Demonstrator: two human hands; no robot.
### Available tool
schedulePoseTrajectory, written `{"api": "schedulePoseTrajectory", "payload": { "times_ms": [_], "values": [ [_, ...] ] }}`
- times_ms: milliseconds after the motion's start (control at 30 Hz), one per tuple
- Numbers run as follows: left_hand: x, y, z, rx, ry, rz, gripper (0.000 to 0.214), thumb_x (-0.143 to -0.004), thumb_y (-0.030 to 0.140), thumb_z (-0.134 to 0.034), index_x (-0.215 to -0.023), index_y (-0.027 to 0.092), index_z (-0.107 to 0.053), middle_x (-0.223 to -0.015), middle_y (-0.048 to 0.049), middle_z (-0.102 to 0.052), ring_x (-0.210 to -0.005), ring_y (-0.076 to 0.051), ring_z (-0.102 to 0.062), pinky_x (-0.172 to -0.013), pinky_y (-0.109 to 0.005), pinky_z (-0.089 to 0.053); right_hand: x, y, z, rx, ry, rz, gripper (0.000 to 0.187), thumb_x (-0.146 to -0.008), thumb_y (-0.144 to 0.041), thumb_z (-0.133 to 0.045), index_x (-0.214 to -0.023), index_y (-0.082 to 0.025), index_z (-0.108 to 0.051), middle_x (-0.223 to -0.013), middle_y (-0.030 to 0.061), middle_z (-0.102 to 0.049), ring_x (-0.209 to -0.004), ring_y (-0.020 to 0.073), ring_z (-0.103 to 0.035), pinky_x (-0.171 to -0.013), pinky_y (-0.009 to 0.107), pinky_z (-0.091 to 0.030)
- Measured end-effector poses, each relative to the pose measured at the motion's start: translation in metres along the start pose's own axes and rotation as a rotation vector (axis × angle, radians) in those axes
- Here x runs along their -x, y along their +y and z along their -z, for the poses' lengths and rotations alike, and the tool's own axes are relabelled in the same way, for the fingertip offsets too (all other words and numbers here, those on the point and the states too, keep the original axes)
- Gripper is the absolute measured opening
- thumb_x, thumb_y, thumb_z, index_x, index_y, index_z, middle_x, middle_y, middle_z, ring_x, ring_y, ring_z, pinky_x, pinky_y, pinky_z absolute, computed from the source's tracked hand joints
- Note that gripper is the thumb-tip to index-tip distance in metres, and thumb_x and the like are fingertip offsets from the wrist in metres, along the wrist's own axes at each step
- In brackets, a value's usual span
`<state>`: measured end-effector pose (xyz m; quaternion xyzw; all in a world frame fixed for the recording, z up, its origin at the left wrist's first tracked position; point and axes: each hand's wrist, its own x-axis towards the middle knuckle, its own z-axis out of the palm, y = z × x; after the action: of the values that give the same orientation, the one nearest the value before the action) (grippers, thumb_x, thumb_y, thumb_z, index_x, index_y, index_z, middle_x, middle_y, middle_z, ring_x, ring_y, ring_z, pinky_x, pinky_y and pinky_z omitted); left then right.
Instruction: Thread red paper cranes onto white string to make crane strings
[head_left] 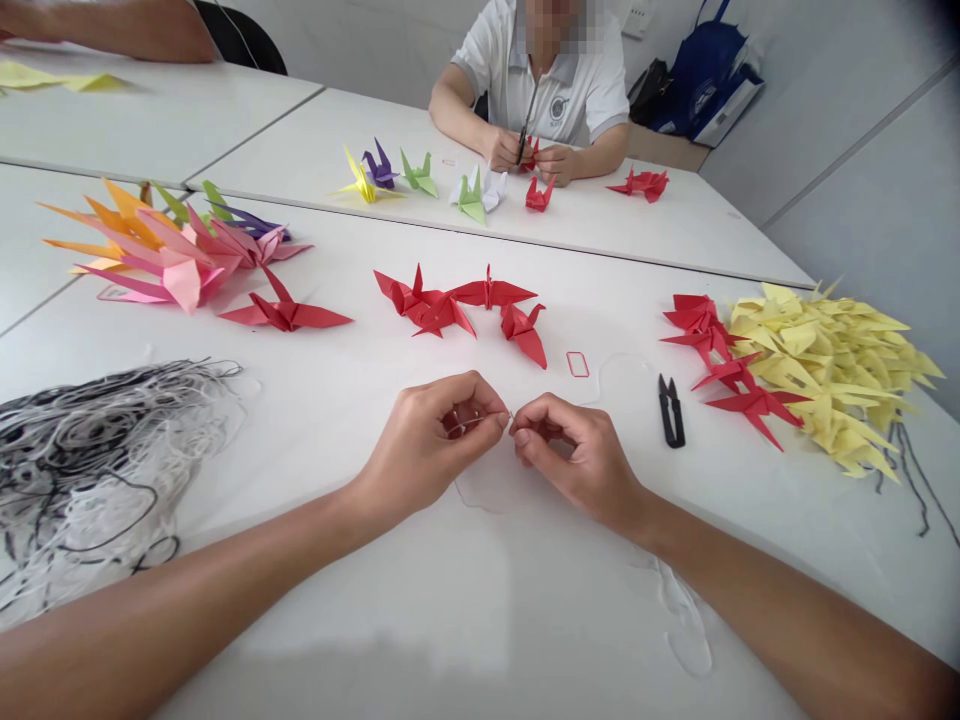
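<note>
My left hand (439,425) is closed in a pinch on thin white thread (466,421), which crosses its palm and trails onto the table below. Close beside it, my right hand (574,450) pinches at the same thread, its fingertips almost meeting the left ones. A tiny tip shows between the hands, too small to make out. Slack thread loops (686,630) lie under my right forearm. Just beyond my hands sit several red paper cranes (487,290). Black thread snips (671,412) lie to the right of my right hand.
A tangle of black and white cord (97,470) lies at left. Pink and orange cranes (180,250) are behind it. Yellow cranes (832,360) pile up at right beside red ones (731,365). Across the table, a person (555,100) holds scissors (525,130) and a red crane.
</note>
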<state>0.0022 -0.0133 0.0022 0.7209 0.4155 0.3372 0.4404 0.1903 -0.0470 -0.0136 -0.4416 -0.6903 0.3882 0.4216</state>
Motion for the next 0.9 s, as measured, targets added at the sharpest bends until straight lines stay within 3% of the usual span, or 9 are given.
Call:
{"api": "schedulePoseTrajectory", "payload": {
  "times_ms": [900],
  "values": [
    [-0.0007, -0.0006, -0.0008, -0.024, 0.006, -0.028, 0.012, -0.086, 0.013, -0.056, -0.078, 0.019, -0.061, -0.065, 0.0056, -0.060, -0.057, -0.007, -0.048, -0.053, -0.020, -0.040, -0.0005, 0.0002, 0.0004, 0.001, -0.006, -0.003, 0.008, -0.090, -0.015, -0.057, -0.083, -0.019, -0.058, -0.071, -0.0029, -0.058, -0.062, 0.0098, -0.055, -0.060, 0.023, -0.048]
  ]
}}
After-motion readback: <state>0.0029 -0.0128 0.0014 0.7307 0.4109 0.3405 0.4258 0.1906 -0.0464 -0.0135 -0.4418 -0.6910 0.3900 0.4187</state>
